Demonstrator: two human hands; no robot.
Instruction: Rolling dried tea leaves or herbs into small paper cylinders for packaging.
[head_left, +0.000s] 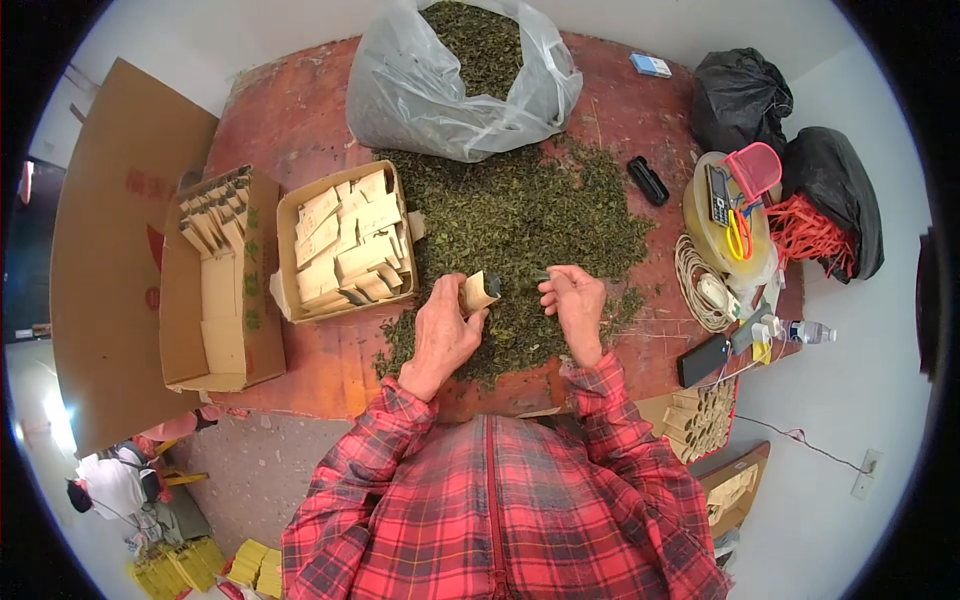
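Note:
My left hand (444, 330) grips a small kraft paper pouch (474, 294), held tilted with its dark-lined mouth to the right. Across from it, my right hand (576, 304) pinches a small thin greyish piece (543, 276) between thumb and forefinger; what it is I cannot tell. Both hands are over a spread of loose dried leaves, seemingly tea (525, 225). At the back, a clear plastic bag (420, 97) stands open with more of the same leaves inside. Left of my left hand, an open carton (281, 296) is heaped with similar paper pouches (345, 236).
Further left, a longer cardboard box (262, 322) holds upright pouches at its far end. On the red table (322, 375)'s right lie a black stapler-like object (647, 181), coiled cord (694, 289), a power bank (703, 364), a tub (701, 225) bearing scissors (739, 235) and a phone (718, 196).

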